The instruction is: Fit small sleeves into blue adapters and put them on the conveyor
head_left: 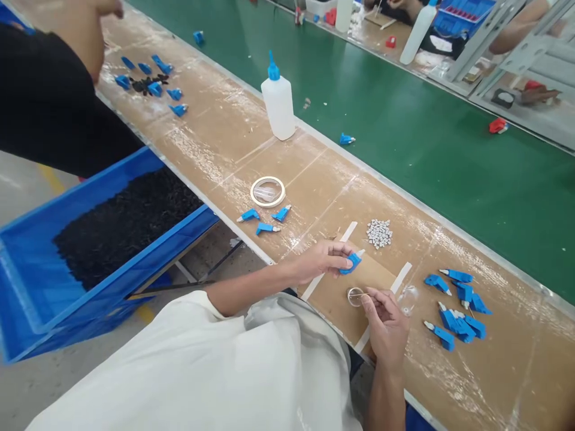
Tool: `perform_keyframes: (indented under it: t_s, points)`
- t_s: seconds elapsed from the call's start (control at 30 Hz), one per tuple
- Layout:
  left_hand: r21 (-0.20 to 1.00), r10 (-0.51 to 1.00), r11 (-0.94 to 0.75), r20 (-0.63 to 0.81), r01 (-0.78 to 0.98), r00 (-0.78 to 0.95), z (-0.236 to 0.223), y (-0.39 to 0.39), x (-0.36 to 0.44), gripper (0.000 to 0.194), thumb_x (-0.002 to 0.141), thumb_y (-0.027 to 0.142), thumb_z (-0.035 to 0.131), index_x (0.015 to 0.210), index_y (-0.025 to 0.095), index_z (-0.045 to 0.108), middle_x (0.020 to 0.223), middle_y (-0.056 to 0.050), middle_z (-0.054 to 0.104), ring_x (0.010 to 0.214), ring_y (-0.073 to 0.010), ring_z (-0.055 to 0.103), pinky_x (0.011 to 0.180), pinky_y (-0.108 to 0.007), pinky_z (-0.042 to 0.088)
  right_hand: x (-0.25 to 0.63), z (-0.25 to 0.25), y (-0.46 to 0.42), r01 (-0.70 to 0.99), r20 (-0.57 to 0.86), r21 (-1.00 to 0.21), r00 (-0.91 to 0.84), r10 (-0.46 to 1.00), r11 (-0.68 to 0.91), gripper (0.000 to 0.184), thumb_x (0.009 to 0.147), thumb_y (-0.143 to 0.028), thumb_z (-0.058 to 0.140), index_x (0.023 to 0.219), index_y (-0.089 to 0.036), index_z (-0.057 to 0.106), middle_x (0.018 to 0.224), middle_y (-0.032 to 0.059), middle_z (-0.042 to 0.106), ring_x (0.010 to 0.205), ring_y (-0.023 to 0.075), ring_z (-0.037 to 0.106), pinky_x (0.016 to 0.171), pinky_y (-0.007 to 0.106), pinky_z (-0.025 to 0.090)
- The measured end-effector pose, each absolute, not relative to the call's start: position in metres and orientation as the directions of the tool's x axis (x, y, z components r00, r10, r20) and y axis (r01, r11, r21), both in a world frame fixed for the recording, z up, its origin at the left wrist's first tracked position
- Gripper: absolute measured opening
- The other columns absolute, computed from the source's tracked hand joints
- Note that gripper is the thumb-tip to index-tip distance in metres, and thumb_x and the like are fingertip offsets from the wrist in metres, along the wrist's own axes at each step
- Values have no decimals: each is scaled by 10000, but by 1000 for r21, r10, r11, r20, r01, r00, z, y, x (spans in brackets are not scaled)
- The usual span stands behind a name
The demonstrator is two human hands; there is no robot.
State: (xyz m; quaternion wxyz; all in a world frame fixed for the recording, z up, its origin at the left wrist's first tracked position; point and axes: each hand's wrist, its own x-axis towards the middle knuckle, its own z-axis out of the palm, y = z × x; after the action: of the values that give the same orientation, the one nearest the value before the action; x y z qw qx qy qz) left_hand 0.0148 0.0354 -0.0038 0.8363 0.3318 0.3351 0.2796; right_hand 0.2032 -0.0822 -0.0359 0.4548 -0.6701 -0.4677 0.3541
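Blue piece (350,263) gripped by left hand (326,261), stick (358,294) pinched by right hand (387,323), near table edge (251,244).

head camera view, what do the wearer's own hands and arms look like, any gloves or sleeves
The left hand and right hand are bare, with no gloves, watch or bracelet visible. A loose, plain off-white sleeve covers the upper left arm and leaves the forearm uncovered; no right sleeve shows in the picture.
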Motion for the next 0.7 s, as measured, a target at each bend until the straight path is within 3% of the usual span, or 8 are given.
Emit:
perform_keyframes:
  t_s: [0.3,0.47,0.6,0.7]
  points:
    - [686,657,678,-404,-264,637,-7,44,8,503,531,411,943,872,124,709,750,-2,619,658,-80,536,592,-204,387,196,-28,-80,402,2,-906,323,946,-135,243,866,-433,710,859,-199,774,780,35,663,665,159,590,569,291,488]
    - [672,659,683,-397,-287,638,-15,42,7,522,522,429,961,863,130,703,764,-3,626,682,-84,555,610,-209,398,192,-19,-80,700,279,-706,134,951,108,122,938,-284,646,928,-233,756,781,36,671,636,147,590,586,292,495]
    - [657,683,676,-391,-333,617,-18,40,8,528,552,487,943,855,117,720,763,-12,631,657,-71,538,587,-207,372,190,-12,-80,753,318,-621,-10,948,217,148,973,-207,579,982,-232,725,803,45,659,676,143,615,591,269,506]
    - [644,672,691,-405,-329,619,-17,39,8,522,562,495,938,850,108,740,769,-22,641,660,-71,538,598,-212,380,191,-8,-81,757,359,-606,-15,933,245,133,968,-176,578,997,-230,696,824,43,662,669,141,604,575,265,500]
